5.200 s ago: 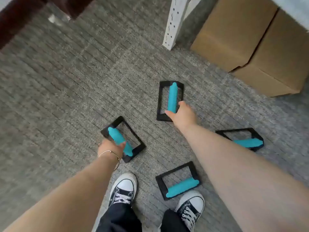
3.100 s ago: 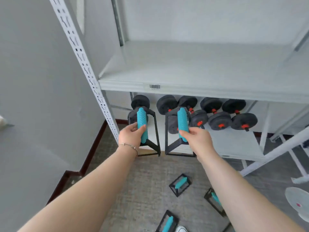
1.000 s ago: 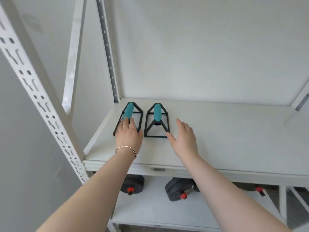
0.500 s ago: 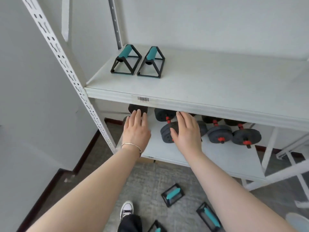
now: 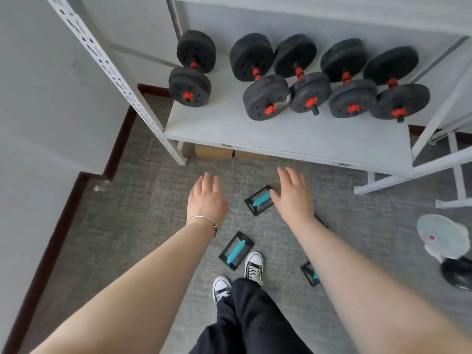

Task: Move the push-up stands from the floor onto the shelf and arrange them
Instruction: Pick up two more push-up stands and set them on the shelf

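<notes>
Grey carpet floor (image 5: 127, 226) across the whole lower scene, edged at the left by a dark baseboard (image 5: 51, 246) under a pale wall. White metal shelf (image 5: 281, 134) at the far side, perforated upright (image 5: 115, 72) slanting down to its left foot. Five black dumbbells (image 5: 265, 80) with red collars lined up on the shelf board, one apart at the left, four packed close at the right. Cardboard boxes (image 5: 217, 152) just visible under the shelf board. White fan (image 5: 443, 236) at the right edge, on the floor. Black trousers (image 5: 250, 318) and two black-and-white sneakers (image 5: 253, 267) near the bottom centre.

Both bare arms stretched forward over the floor. Left hand (image 5: 207, 200) wide, fingers spread, palm down, holding nothing, thin bracelet (image 5: 201, 219) at the wrist. Right hand (image 5: 293, 198) likewise wide and flat, holding nothing, thumb overlapping one end of a push-up stand in the view; contact not possible to tell.

Push-up stands, black frames with teal grips, all lying on the floor: far stand (image 5: 259, 200) between the two hands; near stand (image 5: 236, 251) just left of the forward sneaker; third stand (image 5: 310, 274) mostly hidden by the right forearm; a dark corner of what may be a fourth frame beside the right wrist, too hidden to be sure.
</notes>
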The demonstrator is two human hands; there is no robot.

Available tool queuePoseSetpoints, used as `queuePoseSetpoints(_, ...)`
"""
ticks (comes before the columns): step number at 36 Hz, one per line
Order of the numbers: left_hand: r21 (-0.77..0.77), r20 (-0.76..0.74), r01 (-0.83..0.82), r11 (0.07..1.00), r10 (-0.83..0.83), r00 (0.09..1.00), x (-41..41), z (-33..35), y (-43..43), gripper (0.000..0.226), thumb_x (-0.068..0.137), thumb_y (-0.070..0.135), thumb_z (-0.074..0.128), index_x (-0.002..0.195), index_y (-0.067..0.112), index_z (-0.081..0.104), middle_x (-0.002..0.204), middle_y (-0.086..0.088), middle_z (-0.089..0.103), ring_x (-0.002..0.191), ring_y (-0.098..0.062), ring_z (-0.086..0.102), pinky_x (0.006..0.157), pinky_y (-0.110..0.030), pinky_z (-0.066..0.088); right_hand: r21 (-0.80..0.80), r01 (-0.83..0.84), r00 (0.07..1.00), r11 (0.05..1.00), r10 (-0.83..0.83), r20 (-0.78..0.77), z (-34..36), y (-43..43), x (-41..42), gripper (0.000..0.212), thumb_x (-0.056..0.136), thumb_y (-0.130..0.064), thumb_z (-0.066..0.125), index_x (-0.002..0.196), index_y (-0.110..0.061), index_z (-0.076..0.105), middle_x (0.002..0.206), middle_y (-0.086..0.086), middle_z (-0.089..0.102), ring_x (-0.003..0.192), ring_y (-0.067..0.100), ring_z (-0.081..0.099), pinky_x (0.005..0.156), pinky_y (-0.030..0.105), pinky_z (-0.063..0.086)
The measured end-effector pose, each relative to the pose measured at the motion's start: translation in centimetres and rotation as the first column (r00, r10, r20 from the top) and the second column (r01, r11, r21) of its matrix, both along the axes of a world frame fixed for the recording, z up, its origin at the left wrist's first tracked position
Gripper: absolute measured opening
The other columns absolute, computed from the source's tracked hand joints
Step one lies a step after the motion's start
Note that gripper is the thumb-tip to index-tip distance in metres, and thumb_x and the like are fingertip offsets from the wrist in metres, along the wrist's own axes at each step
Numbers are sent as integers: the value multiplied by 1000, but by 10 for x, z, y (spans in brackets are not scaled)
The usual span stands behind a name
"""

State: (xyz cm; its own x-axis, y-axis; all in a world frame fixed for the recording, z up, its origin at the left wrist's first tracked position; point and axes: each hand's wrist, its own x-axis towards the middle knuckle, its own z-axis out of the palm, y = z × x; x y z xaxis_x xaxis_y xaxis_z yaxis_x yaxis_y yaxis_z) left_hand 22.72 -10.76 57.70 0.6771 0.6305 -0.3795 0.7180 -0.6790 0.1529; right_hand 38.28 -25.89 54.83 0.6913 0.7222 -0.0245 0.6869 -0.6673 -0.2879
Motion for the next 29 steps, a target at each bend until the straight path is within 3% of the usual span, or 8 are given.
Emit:
queuePoseSetpoints(8,-157,-155,-67,985,42,987,-40,-129,-21,80,92,43,56,152,11,13,159,-14,13,144,-33,18,115,-45,28,-165,-58,998,985,51,-48,-119,-18,-5,61,83,-26,69,137,-5,49,135,16,54,123,37,50,103,49,42)
queuePoseSetpoints(17,-350,-347,-246,904,119,930,-51,-310,-44,80,86,41,66,147,13,24,148,-13,33,135,-34,34,108,-47,36,-308,-195,963,931,122,-241,-293,-14,17,66,88,-36,64,143,-11,39,142,10,45,129,32,41,108,46,37)
queuePoseSetpoints(29,-446,-464,-428,786,206,862,-50,-510,-96,73,85,42,68,145,18,35,138,-12,50,122,-32,51,98,-41,46,-352,-448,882,822,341,-327,-484,-10,55,68,86,-38,66,144,-16,38,143,7,45,131,29,40,109,45,36)
